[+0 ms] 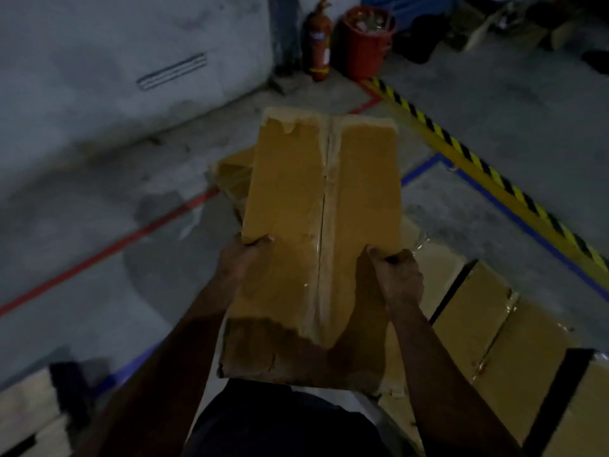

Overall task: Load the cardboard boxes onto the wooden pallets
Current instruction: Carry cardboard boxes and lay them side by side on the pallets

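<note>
A long brown cardboard box (316,206), taped down its middle seam and torn at both ends, is held up in front of me. My left hand (240,258) grips its left edge, thumb on top. My right hand (398,275) grips its right edge the same way. Another crumpled cardboard box (230,176) shows under its far left corner. More taped cardboard boxes (478,311) lie low on the right. No wooden pallet can be made out.
The grey concrete floor carries a red line (115,249), blue tape (514,209) and a yellow-black striped strip (468,153). A red fire extinguisher (318,44) and a red bucket (365,41) stand by the back wall. Pale boxes (26,413) sit at the bottom left.
</note>
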A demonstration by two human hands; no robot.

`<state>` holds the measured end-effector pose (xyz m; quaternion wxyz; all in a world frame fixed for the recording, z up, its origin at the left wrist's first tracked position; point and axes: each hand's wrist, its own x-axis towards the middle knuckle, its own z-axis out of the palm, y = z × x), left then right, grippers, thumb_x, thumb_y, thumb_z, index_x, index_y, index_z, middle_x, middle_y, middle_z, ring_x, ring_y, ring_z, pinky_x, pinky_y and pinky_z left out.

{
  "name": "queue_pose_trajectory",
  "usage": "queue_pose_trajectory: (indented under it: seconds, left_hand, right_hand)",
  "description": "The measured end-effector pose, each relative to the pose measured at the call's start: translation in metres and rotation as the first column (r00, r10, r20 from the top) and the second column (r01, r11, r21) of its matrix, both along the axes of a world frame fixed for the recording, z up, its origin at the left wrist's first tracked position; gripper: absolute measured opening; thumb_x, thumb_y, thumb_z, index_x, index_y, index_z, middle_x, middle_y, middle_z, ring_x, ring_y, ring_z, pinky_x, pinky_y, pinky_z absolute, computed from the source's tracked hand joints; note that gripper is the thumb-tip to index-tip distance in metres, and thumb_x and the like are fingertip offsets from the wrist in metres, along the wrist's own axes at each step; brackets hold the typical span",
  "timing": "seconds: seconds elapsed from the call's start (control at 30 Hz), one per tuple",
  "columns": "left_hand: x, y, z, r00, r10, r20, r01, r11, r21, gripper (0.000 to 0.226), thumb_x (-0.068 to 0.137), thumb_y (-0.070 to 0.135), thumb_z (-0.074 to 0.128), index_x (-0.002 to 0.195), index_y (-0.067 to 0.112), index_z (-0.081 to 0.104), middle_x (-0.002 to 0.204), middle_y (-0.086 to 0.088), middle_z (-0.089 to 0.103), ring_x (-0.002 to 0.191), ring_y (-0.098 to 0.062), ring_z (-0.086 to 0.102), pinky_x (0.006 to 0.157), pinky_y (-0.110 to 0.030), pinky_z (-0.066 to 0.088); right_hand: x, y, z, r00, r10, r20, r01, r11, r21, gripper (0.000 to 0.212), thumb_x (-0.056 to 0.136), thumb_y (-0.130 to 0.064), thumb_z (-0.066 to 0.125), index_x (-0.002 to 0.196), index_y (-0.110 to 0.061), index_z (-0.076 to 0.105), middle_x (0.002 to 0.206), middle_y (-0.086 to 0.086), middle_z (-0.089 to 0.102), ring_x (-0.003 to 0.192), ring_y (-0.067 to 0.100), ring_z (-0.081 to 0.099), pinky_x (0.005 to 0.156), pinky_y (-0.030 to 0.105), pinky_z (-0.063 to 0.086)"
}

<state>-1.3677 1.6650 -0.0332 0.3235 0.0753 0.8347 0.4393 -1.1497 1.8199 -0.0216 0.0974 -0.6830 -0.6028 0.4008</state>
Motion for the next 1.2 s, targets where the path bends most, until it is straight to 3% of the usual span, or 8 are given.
queue_pose_trajectory:
  seconds: [0.2, 0.37, 0.53, 0.6, 0.73, 0.83, 1.03, 1.2]
  left_hand:
    - [0.068, -0.126, 0.029, 0.980, 0.172, -0.103, -0.171, 0.985, 0.020, 0.090, 0.063, 0.071, 0.068, 0.132, 0.015, 0.058, 0.129, -0.006, 0.063, 0.116, -0.030, 0.059, 0.101, -0.048, 0.047]
    - [0.121, -0.226, 0.070, 0.918, 0.384, -0.101, -0.383, 0.923, 0.029, 0.059, 0.079, 0.060, 0.070, 0.116, 0.014, 0.063, 0.102, -0.003, 0.069, 0.089, -0.023, 0.067, 0.079, -0.039, 0.057]
    - [0.155, -0.318, 0.088, 0.790, 0.594, -0.151, -0.592, 0.804, 0.062, 0.058, 0.079, 0.060, 0.071, 0.115, 0.015, 0.067, 0.103, -0.003, 0.071, 0.093, -0.024, 0.067, 0.084, -0.041, 0.056]
    - [0.163, -0.353, 0.091, 0.733, 0.662, -0.156, -0.665, 0.746, 0.044, 0.054, 0.078, 0.060, 0.071, 0.112, 0.019, 0.066, 0.102, -0.003, 0.069, 0.095, -0.025, 0.066, 0.085, -0.039, 0.054]
    - [0.175, -0.429, 0.093, 0.605, 0.779, -0.167, -0.787, 0.617, 0.029, 0.082, 0.057, 0.075, 0.064, 0.113, 0.015, 0.069, 0.109, -0.008, 0.072, 0.102, -0.028, 0.067, 0.090, -0.046, 0.054]
    - [0.182, -0.486, 0.091, 0.521, 0.836, -0.173, -0.839, 0.538, 0.078, 0.088, 0.055, 0.081, 0.059, 0.114, 0.016, 0.068, 0.106, -0.003, 0.072, 0.095, -0.025, 0.068, 0.086, -0.045, 0.056]
    - [0.179, -0.598, 0.077, 0.371, 0.915, -0.157, -0.909, 0.393, 0.142, 0.045, 0.082, 0.056, 0.069, 0.111, 0.022, 0.065, 0.101, 0.005, 0.071, 0.089, -0.017, 0.069, 0.076, -0.035, 0.057]
    - [0.179, -0.668, 0.077, 0.242, 0.957, -0.160, -0.952, 0.266, 0.153, 0.046, 0.085, 0.052, 0.067, 0.114, 0.017, 0.064, 0.099, 0.006, 0.069, 0.082, -0.010, 0.066, 0.065, -0.026, 0.053]
  right_hand:
    - [0.030, -0.078, 0.012, 0.969, 0.241, -0.063, -0.237, 0.969, 0.065, 0.058, 0.083, -0.063, 0.063, 0.111, -0.012, 0.058, 0.109, 0.011, 0.067, 0.101, 0.035, 0.062, 0.077, 0.037, 0.045]
    - [0.032, -0.145, 0.038, 0.892, 0.425, -0.156, -0.411, 0.904, 0.116, 0.059, 0.084, -0.060, 0.065, 0.121, -0.014, 0.059, 0.118, 0.009, 0.066, 0.108, 0.033, 0.061, 0.082, 0.037, 0.044]
    - [0.006, -0.217, 0.058, 0.779, 0.602, -0.176, -0.584, 0.798, 0.145, 0.059, 0.086, -0.059, 0.064, 0.127, -0.018, 0.057, 0.125, 0.008, 0.063, 0.114, 0.034, 0.058, 0.084, 0.036, 0.039]
    - [-0.009, -0.249, 0.060, 0.721, 0.667, -0.187, -0.647, 0.745, 0.163, 0.058, 0.083, -0.064, 0.064, 0.123, -0.022, 0.058, 0.120, 0.006, 0.063, 0.109, 0.034, 0.059, 0.089, 0.040, 0.047]
    - [-0.044, -0.321, 0.060, 0.605, 0.756, -0.248, -0.736, 0.651, 0.187, 0.069, 0.072, -0.070, 0.065, 0.119, -0.021, 0.059, 0.115, 0.004, 0.064, 0.105, 0.032, 0.059, 0.090, 0.049, 0.051]
    - [-0.073, -0.379, 0.058, 0.498, 0.831, -0.246, -0.806, 0.549, 0.222, 0.043, 0.082, -0.052, 0.074, 0.106, -0.019, 0.059, 0.100, 0.004, 0.058, 0.099, 0.030, 0.058, 0.086, 0.044, 0.049]
    - [-0.123, -0.499, 0.066, 0.294, 0.937, -0.187, -0.922, 0.330, 0.205, 0.049, 0.087, -0.056, 0.066, 0.120, -0.022, 0.057, 0.102, -0.004, 0.055, 0.091, 0.018, 0.052, 0.083, 0.034, 0.041]
    - [-0.156, -0.584, 0.067, 0.144, 0.975, -0.172, -0.956, 0.182, 0.232, 0.056, 0.087, -0.057, 0.065, 0.126, -0.019, 0.054, 0.106, -0.004, 0.056, 0.093, 0.017, 0.055, 0.083, 0.034, 0.043]
